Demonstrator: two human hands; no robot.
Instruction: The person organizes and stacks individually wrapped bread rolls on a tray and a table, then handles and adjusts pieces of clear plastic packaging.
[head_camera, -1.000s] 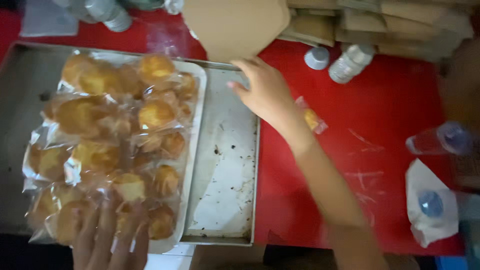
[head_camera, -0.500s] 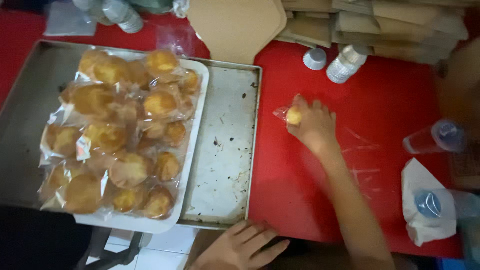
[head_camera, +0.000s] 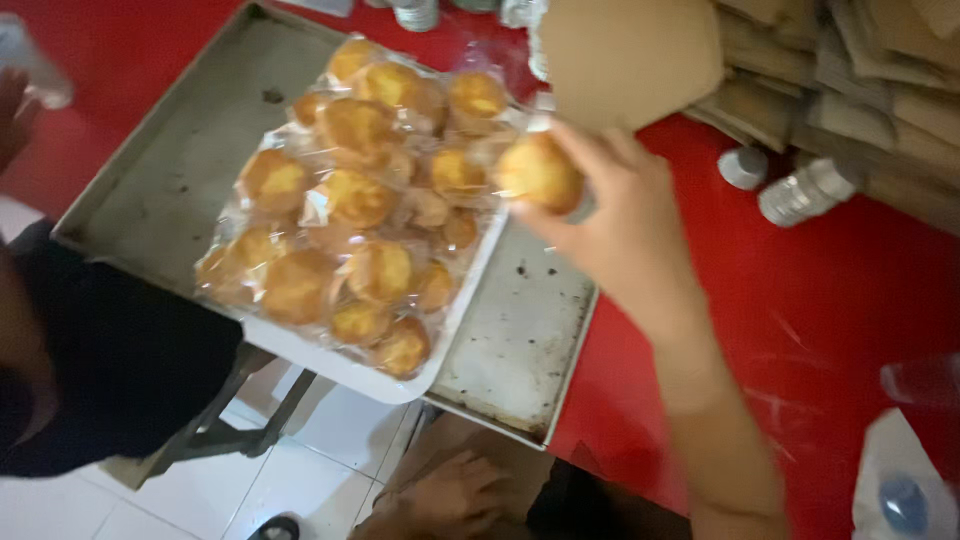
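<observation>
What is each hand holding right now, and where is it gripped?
The right hand grips a wrapped bun by its right side. The left hand hangs low and holds nothing.

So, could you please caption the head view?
Right hand holds a wrapped bun above a tray of wrapped buns.

The worktop is bright red, faintly streaked with pale scratches toward its right edge. The metal tray on it is dull grey, speckled with dark burnt spots. The smaller tray on top is white. The wrapped buns are golden yellow with browner edges (their wrappers clear and glossy), as is the bun in the right hand. The stacked cardboard at the far edge is tan. The bottle caps are white.
</observation>
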